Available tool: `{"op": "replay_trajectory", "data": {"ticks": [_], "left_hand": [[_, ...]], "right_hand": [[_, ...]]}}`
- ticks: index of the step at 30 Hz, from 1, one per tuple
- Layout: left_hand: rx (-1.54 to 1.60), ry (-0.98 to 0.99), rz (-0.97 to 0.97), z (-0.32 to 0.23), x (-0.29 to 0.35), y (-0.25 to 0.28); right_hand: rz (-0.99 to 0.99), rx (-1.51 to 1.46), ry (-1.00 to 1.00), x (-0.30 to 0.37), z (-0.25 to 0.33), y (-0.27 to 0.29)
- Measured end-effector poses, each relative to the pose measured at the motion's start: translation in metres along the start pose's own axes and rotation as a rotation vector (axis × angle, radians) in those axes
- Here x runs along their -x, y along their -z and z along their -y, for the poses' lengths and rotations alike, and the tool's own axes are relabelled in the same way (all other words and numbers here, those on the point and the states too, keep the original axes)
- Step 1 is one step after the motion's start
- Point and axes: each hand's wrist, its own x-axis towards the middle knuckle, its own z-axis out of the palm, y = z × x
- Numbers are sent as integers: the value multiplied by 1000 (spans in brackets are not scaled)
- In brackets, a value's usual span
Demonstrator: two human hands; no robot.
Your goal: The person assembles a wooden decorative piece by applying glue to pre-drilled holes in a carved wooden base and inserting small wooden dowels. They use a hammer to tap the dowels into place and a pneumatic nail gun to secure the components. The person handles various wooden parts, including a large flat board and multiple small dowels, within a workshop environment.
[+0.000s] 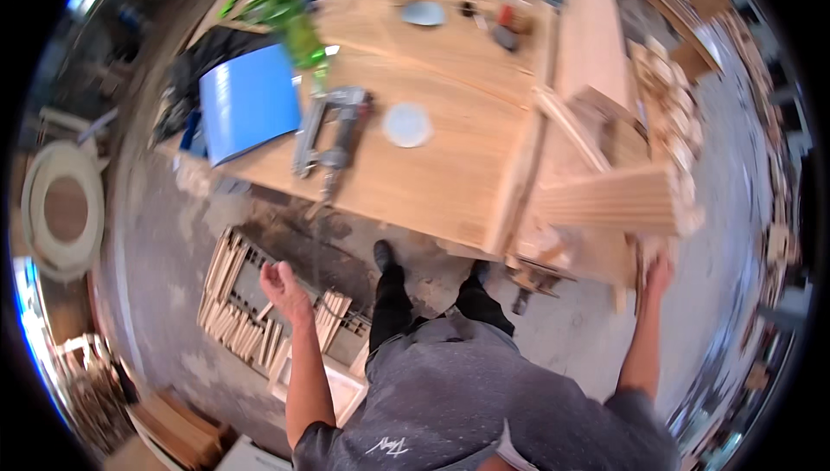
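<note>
My left hand (pixel 288 292) hangs in the air left of my body, above a crate of wooden strips (pixel 246 315). Its fingers are loosely apart and nothing shows in them. My right hand (pixel 657 272) reaches to the right end of the workbench, beside the upright wooden edge below a ridged wooden block (pixel 609 199). Blur and the wood hide its fingers, so I cannot tell whether it grips anything. A narrow wooden bar (pixel 573 130) leans behind that block. On the wooden tabletop (pixel 441 186) lies a grey nail gun (pixel 346 125).
Left of the nail gun are a blue folder (pixel 249 104) and a green bottle (pixel 303 39). A white round disc (pixel 406 125) lies mid-table. A jar (pixel 517 6) stands at the back. A long board (pixel 592 39) runs along the right. A clamp (pixel 536 276) juts from the front edge.
</note>
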Motion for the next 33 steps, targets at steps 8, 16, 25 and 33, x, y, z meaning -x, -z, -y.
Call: {"op": "replay_trajectory", "data": {"ticks": [8,16,25,33], "left_hand": [[-186,185,-217,70,-66,54],[-60,251,-278,112,-184,111],[127,235,-304,232,-533,93],[310,444,-248,299,-796,75]], "right_hand": [[699,-82,279,342,158,-186],[1467,-14,858,508,393,-478],[1523,238,1616,650,397,-782],[1506,552,1795,622,352,-805]]}}
